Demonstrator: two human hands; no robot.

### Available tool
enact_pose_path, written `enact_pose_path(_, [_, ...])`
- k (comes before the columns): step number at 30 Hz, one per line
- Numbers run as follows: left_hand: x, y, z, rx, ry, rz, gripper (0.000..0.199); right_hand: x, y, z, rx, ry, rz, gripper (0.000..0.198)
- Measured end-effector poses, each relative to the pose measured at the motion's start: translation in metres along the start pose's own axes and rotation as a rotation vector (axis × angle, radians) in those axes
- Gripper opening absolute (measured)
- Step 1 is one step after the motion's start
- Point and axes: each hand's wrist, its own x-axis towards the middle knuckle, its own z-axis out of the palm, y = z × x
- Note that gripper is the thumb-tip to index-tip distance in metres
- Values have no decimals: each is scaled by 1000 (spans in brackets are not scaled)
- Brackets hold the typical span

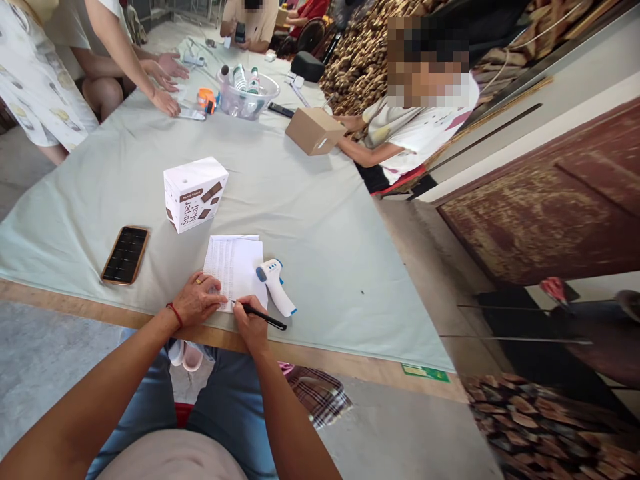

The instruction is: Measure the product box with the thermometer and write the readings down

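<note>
My right hand is closed around a black pen, its tip low over a sheet of paper. Rows of small writing fill the left part of the sheet. Flat on the paper's lower left corner lies my left hand, fingers stretched out, a ring on one finger and a red cord at the wrist. Just right of the sheet rests a white and blue infrared thermometer. Beyond the paper stands a white "Super Meal" box. A phone with a dark screen lies to the left.
Across the cloth-covered table, a person at the right holds a cardboard box. Farther back is a clear plastic basin with bottles, beside an orange tape roll. Other people's hands reach over the table's far left.
</note>
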Motion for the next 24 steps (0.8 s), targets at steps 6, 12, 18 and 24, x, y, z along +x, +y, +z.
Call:
enact_pose_path(6, [0, 0, 0, -2, 10, 0, 20, 0, 0, 1, 28, 34, 5, 13])
enact_pose_path(12, [0, 0, 1, 1, 13, -1, 20, 0, -1, 1, -7, 49, 9, 13])
enact_pose_path(18, [0, 0, 1, -3, 11, -6, 20, 0, -1, 1, 4, 23, 0, 13])
enact_pose_path(24, [-1, -3, 4, -13, 14, -7, 20, -1, 1, -1, -24, 166, -62, 13])
